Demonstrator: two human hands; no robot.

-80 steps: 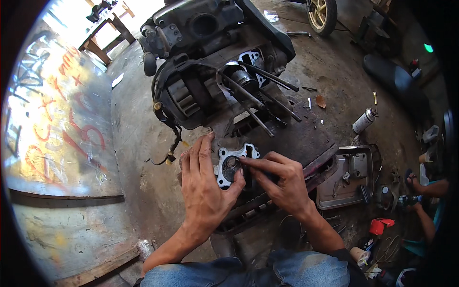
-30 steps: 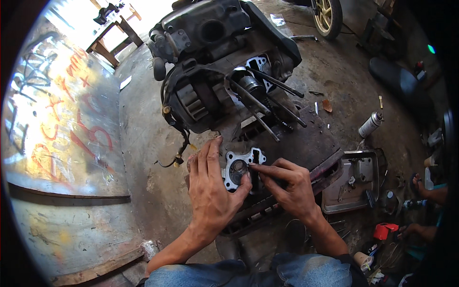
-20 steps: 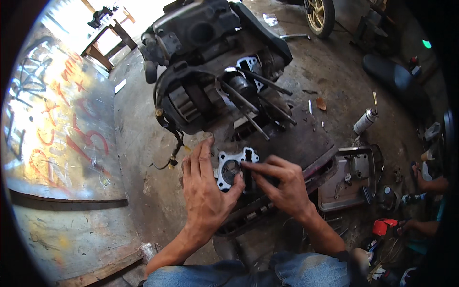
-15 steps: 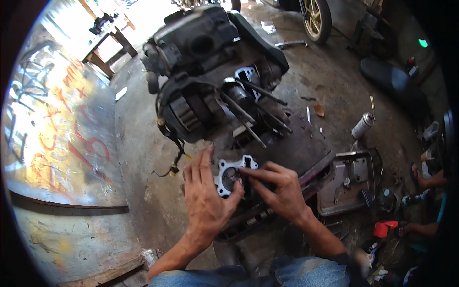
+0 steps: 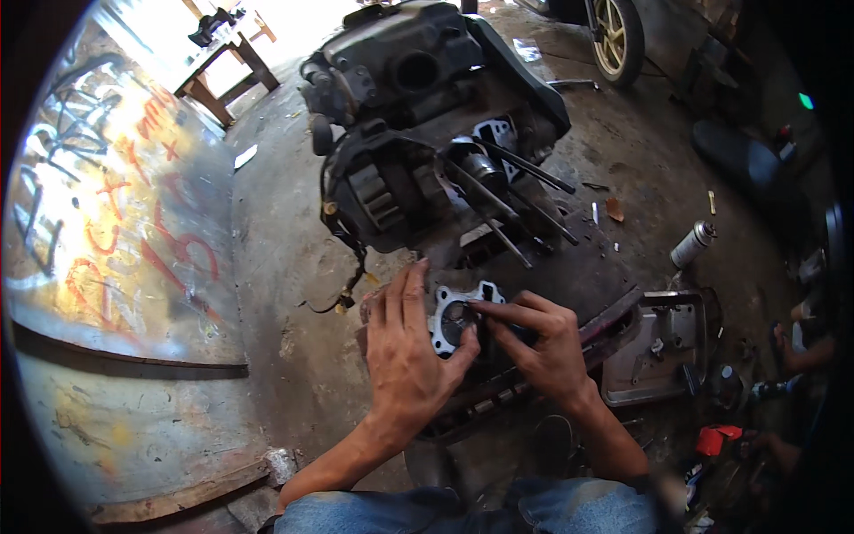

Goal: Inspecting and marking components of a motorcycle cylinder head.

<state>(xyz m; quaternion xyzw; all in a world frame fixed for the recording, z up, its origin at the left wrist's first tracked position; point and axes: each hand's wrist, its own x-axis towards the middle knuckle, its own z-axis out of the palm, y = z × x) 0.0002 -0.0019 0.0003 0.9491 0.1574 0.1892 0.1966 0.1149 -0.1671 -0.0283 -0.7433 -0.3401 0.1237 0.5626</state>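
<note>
between the hands, below the engine [image 5: 427, 98]: one cylinder head [image 5: 455, 311], its round chamber facing up. left hand [image 5: 407, 356]: fingers grasping the cylinder head, lying along its left side, thumb pressing near the chamber. right hand [image 5: 547, 343]: index finger touching the chamber's right rim, others curling; whether the fingers are pinching anything, cannot tell. studs [image 5: 544, 173]: projecting from the engine. at right: spray can [image 5: 692, 245], standing on the floor; tray [image 5: 630, 360], lying nearer, holding small parts.

Stained grey floor [image 5: 276, 222], paint-scrawled panel [image 5: 116, 205] left, wooden table [image 5: 256, 65] in bright daylight [image 5: 289, 31].
</note>
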